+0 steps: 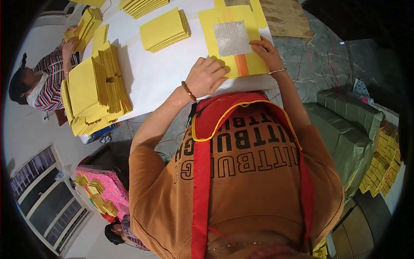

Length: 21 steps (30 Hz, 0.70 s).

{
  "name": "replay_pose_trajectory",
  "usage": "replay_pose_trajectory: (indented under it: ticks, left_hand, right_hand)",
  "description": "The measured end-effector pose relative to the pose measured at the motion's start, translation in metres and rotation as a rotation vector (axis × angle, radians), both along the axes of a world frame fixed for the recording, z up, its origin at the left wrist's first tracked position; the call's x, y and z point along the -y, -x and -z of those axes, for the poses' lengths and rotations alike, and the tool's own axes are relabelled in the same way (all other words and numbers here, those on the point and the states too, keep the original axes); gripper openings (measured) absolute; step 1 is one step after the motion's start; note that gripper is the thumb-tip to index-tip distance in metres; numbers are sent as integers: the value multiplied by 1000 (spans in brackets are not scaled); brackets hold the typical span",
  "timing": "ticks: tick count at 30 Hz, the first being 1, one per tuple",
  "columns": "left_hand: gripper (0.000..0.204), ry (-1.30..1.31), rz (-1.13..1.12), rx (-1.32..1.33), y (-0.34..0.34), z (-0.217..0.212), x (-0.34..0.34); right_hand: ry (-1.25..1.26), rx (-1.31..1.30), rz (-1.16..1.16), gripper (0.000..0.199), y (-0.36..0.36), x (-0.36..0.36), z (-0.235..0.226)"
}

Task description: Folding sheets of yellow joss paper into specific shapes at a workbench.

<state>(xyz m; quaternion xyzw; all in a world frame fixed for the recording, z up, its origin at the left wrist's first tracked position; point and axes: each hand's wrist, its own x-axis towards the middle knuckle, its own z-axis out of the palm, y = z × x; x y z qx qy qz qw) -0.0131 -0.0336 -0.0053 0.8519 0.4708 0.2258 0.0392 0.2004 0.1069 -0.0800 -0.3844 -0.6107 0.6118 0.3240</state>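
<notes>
In front of me, at the table's near edge, lies a yellow paper sheet (210, 31) with a silver square (232, 39) and an orange stripe (241, 64). My left hand (206, 75) is at its near left corner, fingers curled and closed on the paper's edge; the fingertips are partly hidden. On the right edge, beside the silver square, rests my right hand (268, 52), its fingers stretched out and slightly apart over the paper. Another similar yellow sheet (258, 13) lies just beyond, partly out of view.
Stacks of folded yellow paper (164, 31) lie on the white table (151, 69), with a tall bundle (88, 86) at its left corner. A co-worker in stripes (47, 82) handles yellow paper at far left. Another person (123, 233) sits by a pink-covered table (114, 183). Green wrapped bales (340, 129) stand right.
</notes>
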Motion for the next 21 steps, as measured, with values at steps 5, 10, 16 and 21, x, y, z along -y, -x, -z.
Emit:
replay_pose_trajectory:
  ticks: [5, 10, 16, 21]
  left_hand:
    - [23, -32, -69, -97, -12, 3, 0]
    - [13, 84, -35, 193, -7, 6, -7]
    - [13, 437, -178, 451, 1, 0, -16]
    - [15, 613, -244, 596, 5, 7, -18]
  right_hand:
    - [8, -29, 32, 19, 2, 0, 3]
    - [34, -20, 6, 22, 0, 1, -5]
    - [90, -10, -27, 35, -2, 1, -18]
    - [99, 10, -24, 39, 0, -1, -16]
